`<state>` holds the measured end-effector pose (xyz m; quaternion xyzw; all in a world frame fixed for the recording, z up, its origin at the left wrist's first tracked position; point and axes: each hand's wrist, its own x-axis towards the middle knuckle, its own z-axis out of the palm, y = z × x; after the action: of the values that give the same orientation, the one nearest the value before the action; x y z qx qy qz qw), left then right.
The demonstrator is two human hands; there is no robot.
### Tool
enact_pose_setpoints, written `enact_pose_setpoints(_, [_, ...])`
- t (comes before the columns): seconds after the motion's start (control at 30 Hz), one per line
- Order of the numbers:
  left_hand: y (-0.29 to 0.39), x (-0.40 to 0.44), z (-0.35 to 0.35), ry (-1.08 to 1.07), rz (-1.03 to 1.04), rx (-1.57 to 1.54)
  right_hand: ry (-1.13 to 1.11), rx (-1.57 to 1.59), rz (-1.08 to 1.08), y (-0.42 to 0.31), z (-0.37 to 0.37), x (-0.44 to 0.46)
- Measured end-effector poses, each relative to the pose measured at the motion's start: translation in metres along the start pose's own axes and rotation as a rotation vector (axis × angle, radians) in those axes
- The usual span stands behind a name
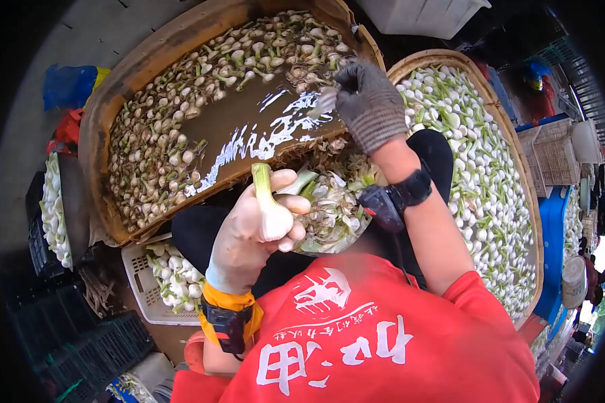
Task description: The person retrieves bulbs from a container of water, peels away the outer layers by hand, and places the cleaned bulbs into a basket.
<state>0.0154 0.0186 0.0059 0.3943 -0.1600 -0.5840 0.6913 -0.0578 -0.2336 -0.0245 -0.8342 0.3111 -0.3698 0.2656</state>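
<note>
A white garlic bulb with a short green stem (274, 213) rests in my left hand (249, 228), which wears a pale glove, its fingers curled around the bulb. Over the near right edge of the water tub, my right hand (370, 104) wears a grey knitted glove. Its fingers are bent together beside a blurred pale shape that I cannot make out. Below and between the hands lies a heap of peeled garlic skins and leaves (333, 208) at my lap.
The large tub (97, 161) holds water and many unpeeled bulbs. At the right, a long basket (528, 201) is full of cleaned garlic. A white crate (138, 272) with garlic stands at the lower left, near dark crates (81, 349). A pale bin (427, 17) is at the top.
</note>
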Motion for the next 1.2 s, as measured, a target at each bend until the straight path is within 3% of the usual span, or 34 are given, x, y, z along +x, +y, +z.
enact_pose_setpoints(0.03, [0.002, -0.002, 0.001, 0.054, 0.010, 0.143, -0.005, 0.004, -0.014, -0.004, 0.002, -0.006])
enact_pose_setpoints(0.1, [0.003, -0.005, 0.010, 0.175, 0.028, 0.316, -0.234, 0.068, 0.029, -0.015, -0.002, -0.037])
enact_pose_setpoints(0.23, [0.003, -0.005, 0.021, 0.143, 0.039, 0.463, -0.331, 0.305, 0.101, -0.034, -0.003, -0.073])
enact_pose_setpoints(0.3, [-0.002, -0.004, 0.023, 0.128, 0.036, 0.499, -0.427, 0.219, -0.313, -0.036, -0.005, -0.080])
enact_pose_setpoints(0.33, [-0.005, -0.004, 0.022, 0.120, 0.042, 0.534, -0.424, 0.214, -0.309, -0.052, -0.014, -0.075])
enact_pose_setpoints(0.4, [-0.011, -0.003, -0.004, -0.011, 0.073, 0.707, -0.744, 0.102, 0.042, -0.084, -0.034, -0.063])
enact_pose_setpoints(0.47, [-0.014, 0.007, -0.010, -0.073, 0.513, 1.386, -0.700, 0.268, 0.047, -0.077, -0.028, -0.069])
enact_pose_setpoints(0.5, [-0.020, 0.009, -0.010, 0.009, 0.229, 0.868, -0.671, 0.260, 0.067, -0.073, -0.023, -0.069])
enact_pose_setpoints(0.53, [-0.019, 0.006, -0.009, 0.012, 0.231, 0.868, -0.642, 0.253, 0.086, -0.070, -0.020, -0.069])
enact_pose_setpoints(0.6, [-0.013, 0.001, -0.002, 0.171, 0.019, 0.744, -0.604, 0.180, 0.074, -0.070, -0.019, -0.069])
enact_pose_setpoints(0.63, [-0.016, 0.003, 0.004, 0.182, 0.062, 0.585, -0.610, 0.128, 0.091, -0.070, -0.019, -0.069])
enact_pose_setpoints(0.77, [-0.013, -0.004, 0.007, 0.242, 0.033, 0.633, -0.641, 0.142, 0.183, -0.080, -0.019, -0.076])
enact_pose_setpoints(0.87, [-0.015, -0.004, -0.002, 0.282, 0.145, 0.637, -0.658, 0.140, 0.149, -0.077, -0.022, -0.077])
enact_pose_setpoints(0.93, [-0.011, -0.006, 0.000, 0.356, 0.155, 1.064, -0.819, 0.230, 0.160, -0.076, -0.027, -0.075])
enact_pose_setpoints(1.0, [-0.017, -0.006, -0.005, 0.344, 0.240, 1.108, -0.873, 0.235, 0.145, -0.073, -0.032, -0.068])
enact_pose_setpoints(1.07, [-0.015, -0.008, -0.003, 0.329, 0.328, 1.152, -0.929, 0.505, 0.073, -0.064, -0.035, -0.064])
enact_pose_setpoints(1.13, [-0.003, -0.013, 0.014, 0.403, -0.047, 0.681, -0.952, 0.530, 0.088, -0.061, -0.041, -0.062])
enact_pose_setpoints(1.17, [-0.005, -0.016, 0.011, 0.404, -0.045, 0.677, -0.928, 0.621, 0.124, -0.058, -0.043, -0.061])
enact_pose_setpoints(1.2, [-0.007, -0.020, 0.008, 0.412, 0.091, 0.531, -0.902, 0.711, 0.160, -0.054, -0.046, -0.061])
